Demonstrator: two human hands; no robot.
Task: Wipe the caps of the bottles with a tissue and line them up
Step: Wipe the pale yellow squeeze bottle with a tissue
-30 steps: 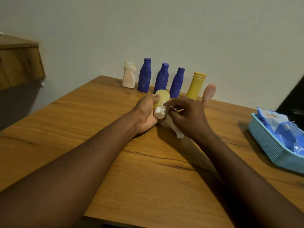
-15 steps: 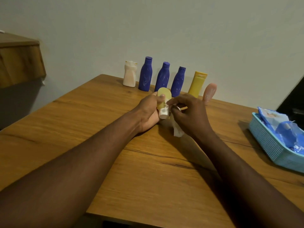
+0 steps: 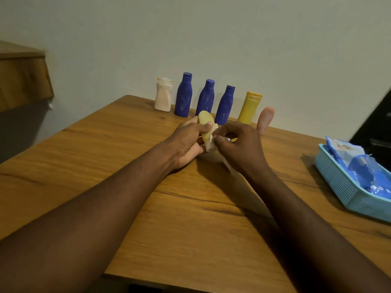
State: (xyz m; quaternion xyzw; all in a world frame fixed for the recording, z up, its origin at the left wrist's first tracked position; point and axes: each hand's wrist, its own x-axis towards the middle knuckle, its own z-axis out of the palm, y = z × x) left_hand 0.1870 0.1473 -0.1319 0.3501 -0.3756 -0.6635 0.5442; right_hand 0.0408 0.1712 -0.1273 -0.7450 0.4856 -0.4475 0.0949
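My left hand [image 3: 188,142] grips a small pale-yellow bottle [image 3: 205,123], held upside down with its white cap [image 3: 210,145] pointing toward me. My right hand [image 3: 239,144] pinches a white tissue [image 3: 227,166] against that cap; most of the tissue is hidden under the hand. Along the wall stands a row: a white bottle [image 3: 163,95], three blue bottles [image 3: 183,95] [image 3: 205,98] [image 3: 225,104], a yellow tube [image 3: 249,107] and a pink bottle [image 3: 265,120].
The wooden table [image 3: 190,208] carries a light-blue basket [image 3: 347,191] with blue packets at the right edge. A wooden shelf [image 3: 23,77] juts from the wall at left. A dark object stands at far right.
The yellow bottle has tipped more upright in my left hand, its base rising. My right hand has shifted the tissue round the cap.
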